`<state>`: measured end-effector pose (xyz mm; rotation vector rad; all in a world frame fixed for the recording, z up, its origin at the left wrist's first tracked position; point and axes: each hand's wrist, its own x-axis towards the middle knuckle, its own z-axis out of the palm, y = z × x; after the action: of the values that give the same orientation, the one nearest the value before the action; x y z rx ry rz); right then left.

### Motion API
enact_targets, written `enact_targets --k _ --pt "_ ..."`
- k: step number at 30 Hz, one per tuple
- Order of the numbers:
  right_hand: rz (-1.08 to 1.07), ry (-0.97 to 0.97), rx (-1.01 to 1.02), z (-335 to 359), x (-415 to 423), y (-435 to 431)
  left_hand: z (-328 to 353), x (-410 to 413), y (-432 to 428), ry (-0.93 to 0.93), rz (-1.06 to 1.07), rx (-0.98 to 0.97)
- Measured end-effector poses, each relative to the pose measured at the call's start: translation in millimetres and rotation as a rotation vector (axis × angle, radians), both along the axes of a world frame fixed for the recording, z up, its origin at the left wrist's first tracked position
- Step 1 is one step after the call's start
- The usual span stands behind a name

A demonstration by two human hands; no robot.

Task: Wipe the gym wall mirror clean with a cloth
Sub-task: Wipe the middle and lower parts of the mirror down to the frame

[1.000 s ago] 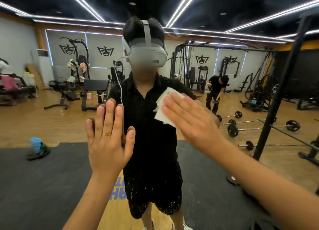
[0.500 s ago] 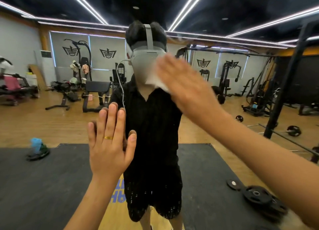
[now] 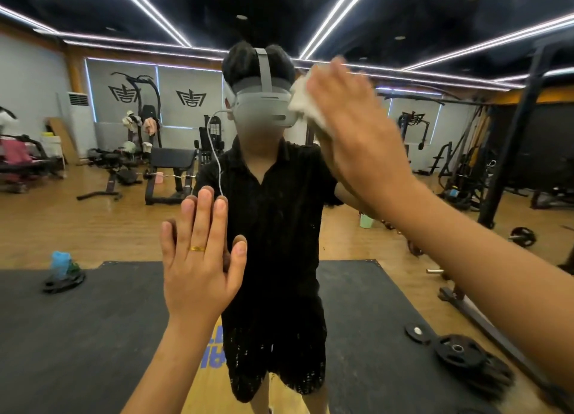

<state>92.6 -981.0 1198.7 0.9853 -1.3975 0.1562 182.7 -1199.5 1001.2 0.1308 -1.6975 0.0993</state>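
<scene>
While my left hand [image 3: 198, 267] lies flat on the mirror [image 3: 93, 227], five fingers [image 3: 205, 218] straight and close, one gold ring [image 3: 198, 248] on it, my right hand [image 3: 351, 118], higher and to the right, presses one white cloth [image 3: 306, 103] against the mirror under straight fingers.

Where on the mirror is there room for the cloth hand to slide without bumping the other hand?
Free mirror: the wide stretch left of the left hand, and the band above it up to the cloth. Crowded: around the right hand pressing the cloth.
</scene>
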Motion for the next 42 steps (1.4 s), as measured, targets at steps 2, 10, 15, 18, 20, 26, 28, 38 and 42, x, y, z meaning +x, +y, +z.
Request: enact_targets --k 2,10,15,18,20,26,28,38,42 --pt "0.067 -0.118 -0.207 15 1 -12 1 0 -1 0.002 -0.002 -0.001" --pt "0.097 0.038 0.434 -71 15 -4 1 3 0 -0.014 0.008 -0.006" --pt "0.089 -0.118 -0.047 -1 -4 7 3 1 -1 0.003 0.002 -0.008" --pt "0.188 -0.192 -0.060 -40 8 -8 3 0 1 0.004 0.001 0.003" --pt "0.193 -0.117 0.197 -91 16 -5 3 0 2 -0.004 -0.010 0.009" --pt "0.107 0.044 0.301 -62 5 16 2 2 1 -0.005 -0.003 0.012" --pt "0.126 -0.056 0.081 -41 2 4 1 2 -2 -0.007 0.003 0.004" --pt "0.210 -0.126 -0.017 -64 11 -17 0 0 -3 0.004 0.021 -0.010" --pt "0.235 -0.185 0.008 -66 14 -12 4 1 4 -0.017 -0.001 0.018"
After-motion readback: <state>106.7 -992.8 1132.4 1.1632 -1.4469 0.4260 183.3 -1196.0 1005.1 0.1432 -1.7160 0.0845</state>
